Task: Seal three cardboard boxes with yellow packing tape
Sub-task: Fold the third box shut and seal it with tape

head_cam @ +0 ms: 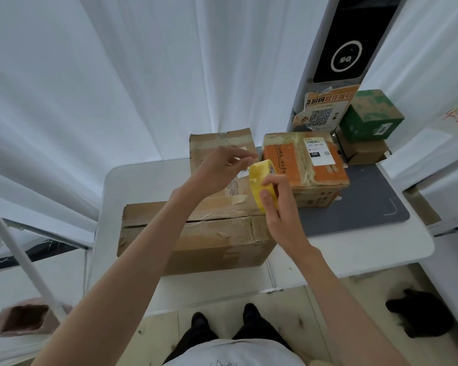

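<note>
The white table [132, 186] is the landmark here, and everything for the job sits on it. Largest is the big brown box [196, 233] at the table's near edge, its top flaps closed but with only torn old tape scraps showing, no yellow strip. Behind it, toward the table's far edge, stands a second brown box [217, 143], and to the right of that an orange box [307, 159] with a white shipping label, lying partly on a grey mat [368, 207] that covers the table's right part.

Above the big box, the right hand [278, 207] grips the yellow tape roll [262, 183], fingers curled round its rim. The left hand [220, 167] reaches to the roll's upper edge with thumb and forefinger pinched together, most likely on the loose tape end, though the end itself is too small to make out.

This looks like the opening step: freeing the tape end before any box is sealed. The next move calls for pulling out a length and laying it along the big box's centre seam, keeping the strip flat and straight.

Off the table's far right corner sit a green box [370, 114] and a sign with a QR code [323, 112]. Nothing blocks the big box's seam; the curled old scraps on it may stop new tape from sticking cleanly.
</note>
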